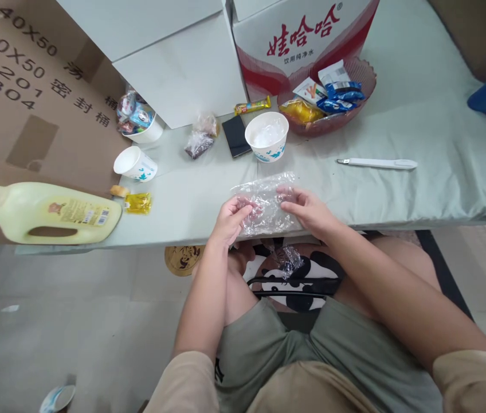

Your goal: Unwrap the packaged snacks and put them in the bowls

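Note:
A crinkled clear plastic bag (264,215) is stretched between my two hands at the table's front edge. My left hand (233,217) pinches its left side between thumb and fingers. On the right side, my right hand (305,209) grips the bag, with some fingers behind the film. Just beyond the bag stands a white paper cup (266,137) with a blue pattern and clear plastic inside. A dark phone-like slab (236,136) lies to the left of that cup.
A pink bowl (367,86) of snack packets stands before a white-and-red carton (303,37). A white utility knife (376,164) lies to the right. Leftward are a second paper cup (135,163), a yellow packet (138,203) and a pale yellow bottle (54,212). Crumpled film (290,261) sits below the table edge.

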`<control>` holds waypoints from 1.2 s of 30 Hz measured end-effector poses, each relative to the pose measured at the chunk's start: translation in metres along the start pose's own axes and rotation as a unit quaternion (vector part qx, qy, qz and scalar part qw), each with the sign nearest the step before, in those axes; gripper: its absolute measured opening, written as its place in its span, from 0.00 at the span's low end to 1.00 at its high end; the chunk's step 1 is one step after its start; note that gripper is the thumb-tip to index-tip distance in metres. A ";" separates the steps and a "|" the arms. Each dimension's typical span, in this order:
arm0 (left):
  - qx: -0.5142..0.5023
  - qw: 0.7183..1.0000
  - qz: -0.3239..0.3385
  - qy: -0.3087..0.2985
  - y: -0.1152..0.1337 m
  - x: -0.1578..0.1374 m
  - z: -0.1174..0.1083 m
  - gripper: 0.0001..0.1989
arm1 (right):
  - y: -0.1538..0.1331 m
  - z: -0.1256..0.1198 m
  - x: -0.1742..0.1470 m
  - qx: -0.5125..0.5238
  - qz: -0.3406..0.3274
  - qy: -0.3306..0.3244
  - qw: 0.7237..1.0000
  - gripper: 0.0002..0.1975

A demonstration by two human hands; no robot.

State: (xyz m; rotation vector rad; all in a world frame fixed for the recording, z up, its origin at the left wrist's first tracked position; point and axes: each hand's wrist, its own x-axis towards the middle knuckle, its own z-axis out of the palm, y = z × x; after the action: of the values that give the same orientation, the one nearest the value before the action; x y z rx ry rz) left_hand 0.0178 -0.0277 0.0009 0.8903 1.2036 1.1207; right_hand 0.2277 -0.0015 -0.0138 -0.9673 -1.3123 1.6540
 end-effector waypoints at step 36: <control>0.110 0.987 0.111 0.031 -0.017 0.014 0.002 0.18 | -0.015 -0.006 -0.011 -0.285 -0.178 0.149 0.930 0.06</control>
State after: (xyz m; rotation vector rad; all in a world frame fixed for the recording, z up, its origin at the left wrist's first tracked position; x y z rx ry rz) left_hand 0.0227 -0.0185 -0.0181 1.1875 1.3215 1.2152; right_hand 0.2392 -0.0077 0.0007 -1.1693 -1.6710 0.8196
